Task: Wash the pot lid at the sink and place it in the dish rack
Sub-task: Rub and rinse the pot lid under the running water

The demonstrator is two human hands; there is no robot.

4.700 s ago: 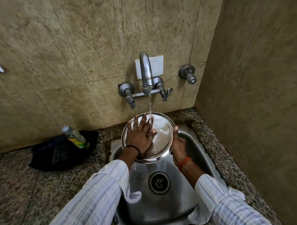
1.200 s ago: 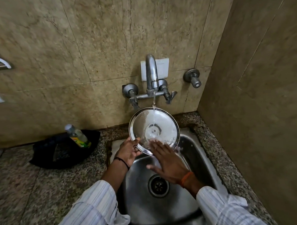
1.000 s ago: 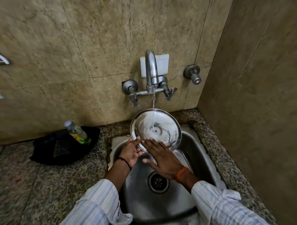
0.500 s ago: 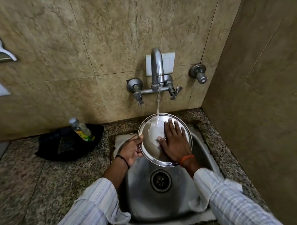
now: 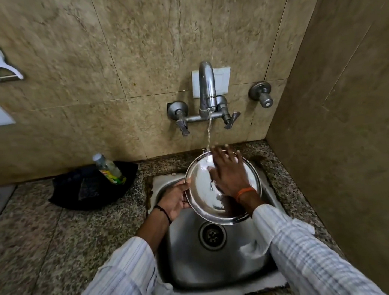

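The round shiny steel pot lid (image 5: 204, 191) is over the steel sink (image 5: 216, 258), under running water. The left hand (image 5: 175, 198) grips its left rim. The right hand (image 5: 229, 174) lies flat on it, fingers straight.

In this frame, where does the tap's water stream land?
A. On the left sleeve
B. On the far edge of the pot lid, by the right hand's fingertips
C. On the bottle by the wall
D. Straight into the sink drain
B: the stream from the tap meets the top rim of the pot lid beside the right hand, while the left hand grips the lid's left edge above the sink.
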